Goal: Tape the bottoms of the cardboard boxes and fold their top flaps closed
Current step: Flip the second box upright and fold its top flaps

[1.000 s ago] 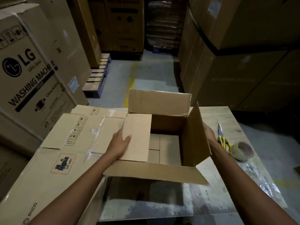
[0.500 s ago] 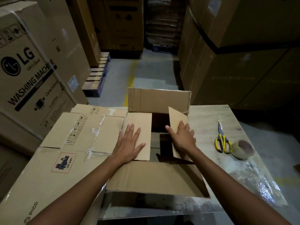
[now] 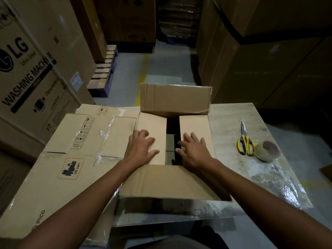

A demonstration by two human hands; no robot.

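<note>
Our arms reach forward. Our left hand (image 3: 142,148) and right hand (image 3: 194,150) lie flat, fingers spread, each pressing a side flap down and gripping nothing. The box (image 3: 172,184) sits on the table (image 3: 231,119), top up, its long side running left to right.

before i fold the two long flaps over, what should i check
1. Left side flap flat under left hand: ok.
2. Right side flap flat under right hand: ok.
3. Far flap free, standing upright: ok.
4. Near flap free: not ok, both wrists cross over it.
5. Bottom taped: cannot tell, the gap between the side flaps is dark.
6. Scissors and tape roll clear of the flaps, on the table: ok.
</note>
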